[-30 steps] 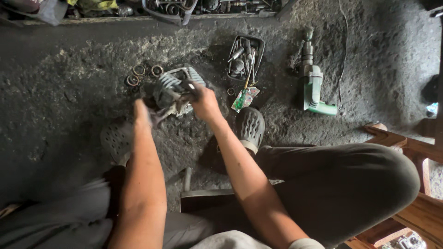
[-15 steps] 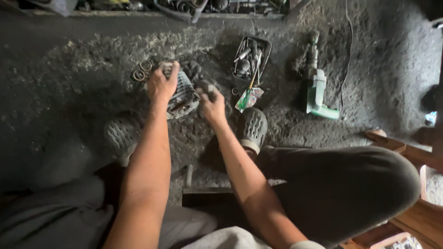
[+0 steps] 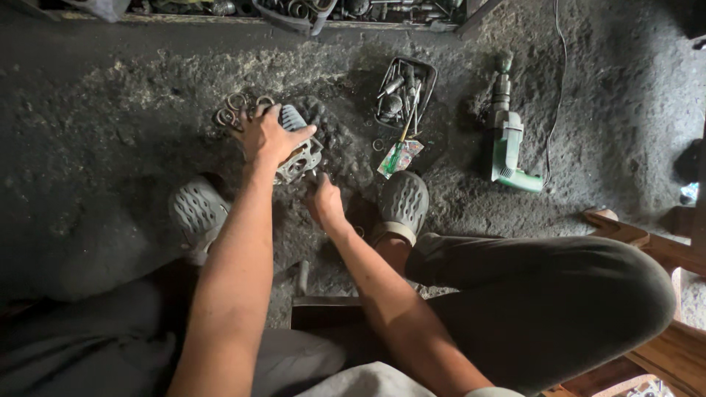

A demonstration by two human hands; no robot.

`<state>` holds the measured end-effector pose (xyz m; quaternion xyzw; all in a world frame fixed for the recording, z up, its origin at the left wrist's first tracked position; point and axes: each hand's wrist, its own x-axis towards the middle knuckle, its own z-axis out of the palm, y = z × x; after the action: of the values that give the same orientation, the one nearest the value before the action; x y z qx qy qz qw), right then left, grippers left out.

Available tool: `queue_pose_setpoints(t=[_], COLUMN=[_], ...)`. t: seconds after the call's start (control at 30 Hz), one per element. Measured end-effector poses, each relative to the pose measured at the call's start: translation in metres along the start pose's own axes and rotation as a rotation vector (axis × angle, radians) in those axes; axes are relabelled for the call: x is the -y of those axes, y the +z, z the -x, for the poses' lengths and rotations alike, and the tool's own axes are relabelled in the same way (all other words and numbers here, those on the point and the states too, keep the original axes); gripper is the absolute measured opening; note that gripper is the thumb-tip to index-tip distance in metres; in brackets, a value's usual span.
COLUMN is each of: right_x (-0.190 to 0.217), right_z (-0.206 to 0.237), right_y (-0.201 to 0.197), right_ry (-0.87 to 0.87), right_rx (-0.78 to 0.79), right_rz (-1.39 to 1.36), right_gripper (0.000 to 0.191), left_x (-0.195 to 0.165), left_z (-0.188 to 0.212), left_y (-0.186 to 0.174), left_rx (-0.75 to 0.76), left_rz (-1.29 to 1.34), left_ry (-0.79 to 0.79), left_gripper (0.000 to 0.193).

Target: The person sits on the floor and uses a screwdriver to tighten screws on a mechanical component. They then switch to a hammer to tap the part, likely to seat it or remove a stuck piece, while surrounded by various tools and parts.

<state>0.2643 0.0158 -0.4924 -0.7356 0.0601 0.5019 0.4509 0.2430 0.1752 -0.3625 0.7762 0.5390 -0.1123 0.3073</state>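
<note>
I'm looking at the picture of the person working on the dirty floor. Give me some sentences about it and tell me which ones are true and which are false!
1. The left hand rests on top of the finned metal engine part. True.
2. The green power drill is in the right hand. False: it lies on the floor, untouched, beyond the right shoe.
3. Metal rings lie beside the engine part. True.
4. The small tray is empty. False: it holds tools.
5. The person is barefoot. False: both feet wear grey perforated shoes.
</note>
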Motion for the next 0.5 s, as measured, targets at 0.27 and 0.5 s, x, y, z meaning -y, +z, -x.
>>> queue_pose_setpoints(t=[0.27,0.5], right_x=[0.011,0.024], right_z=[-0.001,0.018], right_y=[0.001,0.004], right_ry=[-0.151,0.110], right_rx=[0.026,0.136], right_rz=[-0.075,0.045], right_gripper=[0.029,0.042], left_x=[-0.008,-0.002], left_z=[0.010,0.001], left_y=[0.013,0.005], left_rx=[-0.144,-0.034], left_rz=[0.094,0.029], left_ry=[-0.185,-0.173], left_gripper=[0.110,0.124])
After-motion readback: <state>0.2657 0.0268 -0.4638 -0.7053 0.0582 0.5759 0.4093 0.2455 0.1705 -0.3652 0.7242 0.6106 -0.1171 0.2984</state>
